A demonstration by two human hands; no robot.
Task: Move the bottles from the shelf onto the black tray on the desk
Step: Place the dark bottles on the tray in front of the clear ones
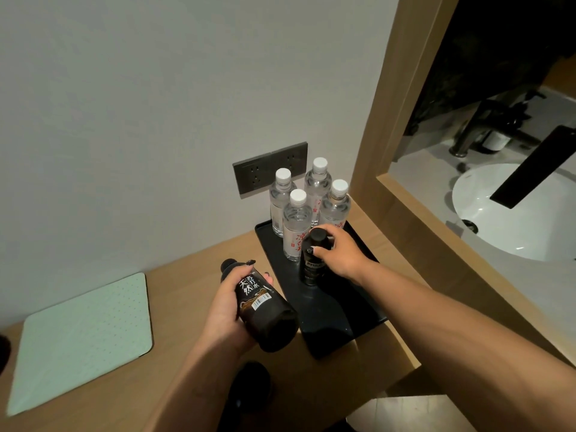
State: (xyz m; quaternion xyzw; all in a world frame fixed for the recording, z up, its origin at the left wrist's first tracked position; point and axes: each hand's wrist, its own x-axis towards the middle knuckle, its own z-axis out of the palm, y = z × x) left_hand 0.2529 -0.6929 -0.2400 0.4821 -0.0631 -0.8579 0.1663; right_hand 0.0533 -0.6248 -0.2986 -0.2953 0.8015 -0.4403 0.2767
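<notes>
Green mat [82,341] lies flat on counter [193,263], far left. Left hand [229,307] grips black bottle w/ white label [260,310], tilted, above counter, just left of black tray [352,313]. Right hand [339,252] grips 2nd black bottle [311,260], upright on tray. Four clear bottles [297,226] stand at tray's far end. Sink [511,213] at right.

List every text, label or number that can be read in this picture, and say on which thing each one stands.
"天然" and "苏打水": black bottle in the left hand, above a barcode too small to read.
Red characters: clear water bottles, partly hidden, not readable.
White label: black bottle under the right hand, blurred.
</notes>
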